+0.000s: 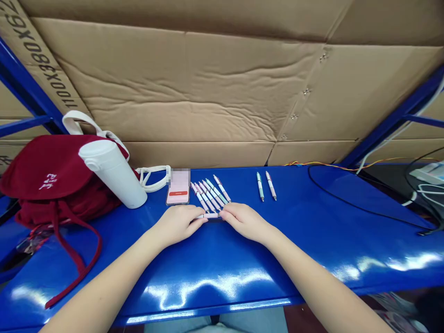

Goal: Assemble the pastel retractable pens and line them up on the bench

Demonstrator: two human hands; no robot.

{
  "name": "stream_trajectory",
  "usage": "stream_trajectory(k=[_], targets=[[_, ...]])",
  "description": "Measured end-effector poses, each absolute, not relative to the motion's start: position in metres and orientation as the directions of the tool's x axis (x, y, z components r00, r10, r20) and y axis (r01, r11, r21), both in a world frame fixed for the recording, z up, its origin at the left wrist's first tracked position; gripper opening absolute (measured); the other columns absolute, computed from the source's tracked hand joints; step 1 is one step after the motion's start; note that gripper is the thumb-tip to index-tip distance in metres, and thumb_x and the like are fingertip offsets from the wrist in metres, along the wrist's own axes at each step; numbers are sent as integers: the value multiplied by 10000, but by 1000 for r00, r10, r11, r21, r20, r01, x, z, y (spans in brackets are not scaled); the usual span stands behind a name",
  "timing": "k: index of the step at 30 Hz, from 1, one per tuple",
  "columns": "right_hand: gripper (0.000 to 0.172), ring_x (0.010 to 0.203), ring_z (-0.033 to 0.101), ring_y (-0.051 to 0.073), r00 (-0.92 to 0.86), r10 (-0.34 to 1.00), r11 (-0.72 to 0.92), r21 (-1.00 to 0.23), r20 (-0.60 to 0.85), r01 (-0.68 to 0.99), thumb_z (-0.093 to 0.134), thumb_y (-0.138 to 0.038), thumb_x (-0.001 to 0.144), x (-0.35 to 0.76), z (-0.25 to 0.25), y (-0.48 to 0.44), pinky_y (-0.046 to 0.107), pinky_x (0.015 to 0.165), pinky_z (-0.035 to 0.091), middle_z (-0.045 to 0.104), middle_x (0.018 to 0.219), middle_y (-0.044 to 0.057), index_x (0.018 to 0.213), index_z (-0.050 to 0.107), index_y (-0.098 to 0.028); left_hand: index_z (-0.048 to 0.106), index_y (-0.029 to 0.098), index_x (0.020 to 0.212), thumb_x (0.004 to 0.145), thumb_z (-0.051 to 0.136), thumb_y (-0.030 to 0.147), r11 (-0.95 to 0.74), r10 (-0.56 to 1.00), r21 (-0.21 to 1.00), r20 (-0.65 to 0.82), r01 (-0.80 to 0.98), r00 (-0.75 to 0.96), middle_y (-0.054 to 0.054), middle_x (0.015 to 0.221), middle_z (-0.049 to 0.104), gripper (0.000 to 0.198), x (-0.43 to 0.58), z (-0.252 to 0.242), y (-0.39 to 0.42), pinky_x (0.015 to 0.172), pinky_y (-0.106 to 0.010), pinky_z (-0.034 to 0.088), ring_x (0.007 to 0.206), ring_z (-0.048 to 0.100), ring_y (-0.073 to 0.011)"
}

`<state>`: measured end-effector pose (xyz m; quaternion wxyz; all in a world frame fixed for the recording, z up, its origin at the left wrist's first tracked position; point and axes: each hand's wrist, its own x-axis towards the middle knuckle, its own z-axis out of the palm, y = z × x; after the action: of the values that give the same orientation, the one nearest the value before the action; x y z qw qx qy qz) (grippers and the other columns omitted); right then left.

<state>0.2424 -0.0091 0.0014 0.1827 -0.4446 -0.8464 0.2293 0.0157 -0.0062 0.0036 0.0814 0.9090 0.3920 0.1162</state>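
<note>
Between my two hands a white and pale-coloured pen (210,215) lies sideways, low over the blue table. My left hand (178,224) pinches its left end, and my right hand (245,222) has its fingers closed at the right end. Just beyond them several pens (207,194) lie side by side in a slanted row, white with pink, purple and green parts. Off to the right, a green and white pen (260,187) and a pink and white pen (271,186) lie apart from the row.
A phone (178,187) lies left of the pen row. A white bottle (116,175) leans by a dark red backpack (58,180). Black cable (360,206) crosses the blue table (208,263) at right. Cardboard (208,92) walls the back.
</note>
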Motion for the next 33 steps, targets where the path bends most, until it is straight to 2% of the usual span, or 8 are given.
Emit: stream_trajectory(k=[2,6,9,14,20,23,28,33], targets=[[322,729,543,159,-546,833,487,-581,86,652,352,-311,940,243,0,-8,279,686,381,598,750,35,723,550,-177,636,229,1013,927,375,383,-681,730,228,150,695,666,-32,925,683,315,16,3,-6,701,-242,465,809,626,-166],[130,671,525,140,-519,851,431,-671,81,603,501,-296,864,242,-3,-10,253,627,375,583,735,4,800,523,-184,635,232,1016,924,383,379,-675,737,227,154,702,659,-28,939,683,305,15,4,-7,704,-243,463,817,624,-166],[166,674,519,134,-512,855,405,-720,80,563,552,-348,832,240,-1,-12,242,616,375,578,750,-6,858,519,-187,634,234,1004,925,382,379,-670,741,233,153,705,653,-20,935,682,301,15,4,-7,698,-247,459,811,622,-166],[325,684,522,128,-521,852,394,-725,57,565,340,-312,933,237,0,-11,253,660,378,567,703,3,710,532,-175,626,234,1005,921,394,367,-676,736,244,166,695,657,-18,956,681,280,17,3,-7,698,-252,452,825,624,-171],[156,604,462,106,-464,884,326,-789,59,521,512,-335,845,238,-7,-9,222,569,363,507,669,-33,814,513,-182,619,234,943,917,407,351,-676,735,252,169,692,657,0,910,679,243,17,2,-7,654,-240,432,783,619,-158],[204,592,459,104,-460,888,301,-793,30,529,515,-382,844,238,-6,-8,220,552,357,513,672,-30,824,521,-179,624,232,950,919,403,346,-677,733,271,163,685,660,-2,918,682,250,18,3,-7,660,-238,433,796,623,-159],[349,641,508,120,-486,874,333,-753,20,567,387,-379,909,241,-5,-5,254,637,393,557,661,0,694,553,-161,625,230,989,915,406,344,-664,745,279,159,694,648,-13,964,681,258,18,5,-7,701,-257,446,836,627,-172],[205,606,479,107,-472,882,301,-790,17,534,530,-383,832,242,-7,-4,223,562,373,530,668,-32,821,547,-179,633,221,998,917,403,353,-665,742,288,153,689,652,-25,944,681,277,16,7,-6,694,-247,449,827,626,-165]])
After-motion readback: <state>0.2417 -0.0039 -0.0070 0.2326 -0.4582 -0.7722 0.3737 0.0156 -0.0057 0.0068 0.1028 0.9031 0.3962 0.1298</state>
